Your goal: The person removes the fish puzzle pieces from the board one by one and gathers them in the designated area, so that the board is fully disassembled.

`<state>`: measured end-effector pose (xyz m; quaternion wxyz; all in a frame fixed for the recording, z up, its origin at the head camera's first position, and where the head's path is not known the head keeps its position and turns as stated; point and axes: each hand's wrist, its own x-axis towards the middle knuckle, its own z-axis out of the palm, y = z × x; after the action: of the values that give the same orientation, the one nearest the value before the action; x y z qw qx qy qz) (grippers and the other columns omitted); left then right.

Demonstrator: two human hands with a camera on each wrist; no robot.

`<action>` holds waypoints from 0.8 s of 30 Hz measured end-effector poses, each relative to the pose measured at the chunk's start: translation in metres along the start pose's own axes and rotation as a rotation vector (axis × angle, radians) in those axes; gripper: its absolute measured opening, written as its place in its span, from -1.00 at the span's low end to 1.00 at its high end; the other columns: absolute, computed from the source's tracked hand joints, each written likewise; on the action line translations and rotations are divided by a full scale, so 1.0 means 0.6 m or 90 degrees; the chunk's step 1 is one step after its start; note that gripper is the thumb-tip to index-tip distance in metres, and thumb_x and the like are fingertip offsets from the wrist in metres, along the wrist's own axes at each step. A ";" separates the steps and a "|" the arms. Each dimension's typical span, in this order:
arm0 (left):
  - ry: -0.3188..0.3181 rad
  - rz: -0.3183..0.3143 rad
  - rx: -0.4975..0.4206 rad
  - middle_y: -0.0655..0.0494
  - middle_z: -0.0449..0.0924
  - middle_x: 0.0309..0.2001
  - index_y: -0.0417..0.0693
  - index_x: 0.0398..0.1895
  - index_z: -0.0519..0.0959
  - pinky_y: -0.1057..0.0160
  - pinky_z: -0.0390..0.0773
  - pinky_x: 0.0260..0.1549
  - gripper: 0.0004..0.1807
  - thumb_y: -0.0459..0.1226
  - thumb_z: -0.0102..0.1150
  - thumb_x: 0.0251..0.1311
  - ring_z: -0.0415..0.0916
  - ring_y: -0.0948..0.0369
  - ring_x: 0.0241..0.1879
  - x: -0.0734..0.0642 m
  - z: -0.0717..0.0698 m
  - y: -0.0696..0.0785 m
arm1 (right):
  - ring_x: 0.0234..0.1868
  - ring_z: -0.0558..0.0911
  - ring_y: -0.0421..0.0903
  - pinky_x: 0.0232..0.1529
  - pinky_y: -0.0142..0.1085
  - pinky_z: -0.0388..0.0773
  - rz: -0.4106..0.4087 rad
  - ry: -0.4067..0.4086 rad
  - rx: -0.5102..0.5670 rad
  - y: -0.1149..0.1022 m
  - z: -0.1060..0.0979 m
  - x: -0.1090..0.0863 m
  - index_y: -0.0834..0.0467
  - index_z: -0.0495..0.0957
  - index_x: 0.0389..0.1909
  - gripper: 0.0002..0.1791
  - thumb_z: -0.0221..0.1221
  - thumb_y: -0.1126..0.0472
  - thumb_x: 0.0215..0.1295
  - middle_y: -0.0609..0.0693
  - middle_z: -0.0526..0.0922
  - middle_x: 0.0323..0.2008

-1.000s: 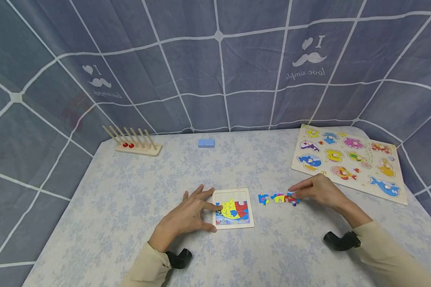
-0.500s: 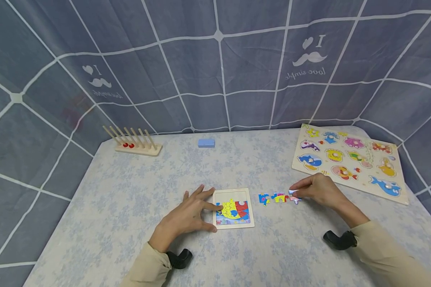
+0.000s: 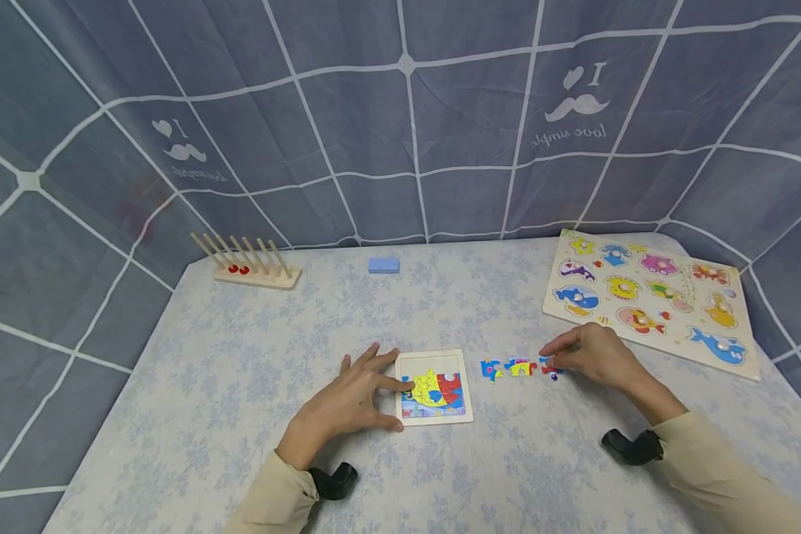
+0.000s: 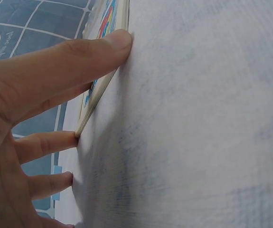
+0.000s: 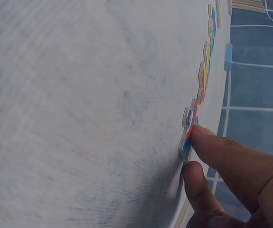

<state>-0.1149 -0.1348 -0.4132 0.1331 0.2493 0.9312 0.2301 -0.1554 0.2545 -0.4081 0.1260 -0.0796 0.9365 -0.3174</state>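
Note:
In the head view my left hand [image 3: 350, 397] spreads over the left side of a small wooden puzzle tray [image 3: 468, 400]. Its thumb and a finger touch the tray's edge at the left corners, and the index fingertip rests on the partly filled yellow and red picture [image 3: 434, 391]. To the tray's right lie a blue jigsaw piece [image 3: 490, 370] and a yellow-red pair of joined-looking pieces [image 3: 521, 368]. My right hand [image 3: 597, 356] pinches a red and blue jigsaw piece [image 5: 189, 126] at the row's right end, low at the tabletop; the fingers partly hide it.
A large peg puzzle board [image 3: 647, 300] with sea animals lies at the right. Along the back are a blue block [image 3: 383, 265] and a wooden peg stand [image 3: 256, 277] with red beads. Behind the patterned table [image 3: 240, 334] hangs a grey-blue curtain [image 3: 467, 133].
The piece in my right hand shifts slightly right, leaving a small gap from its neighbour. It looked pale and tilted half a second ago; its colours show again now. My left hand stays put.

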 end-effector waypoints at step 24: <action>-0.002 -0.005 -0.006 -0.03 0.19 0.47 0.18 0.09 0.69 -0.51 -0.18 0.23 -0.36 -0.03 0.61 -0.20 -0.15 -0.17 0.51 -0.001 0.000 0.002 | -0.15 0.58 -0.10 -0.27 -0.25 0.44 -0.007 0.019 -0.001 -0.005 -0.001 -0.004 0.05 0.79 -0.26 -0.87 0.35 0.14 0.20 -0.03 0.76 -0.22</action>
<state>-0.1141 -0.1340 -0.4128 0.1366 0.2456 0.9308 0.2337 -0.1528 0.2531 -0.4055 0.1101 -0.0805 0.9380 -0.3187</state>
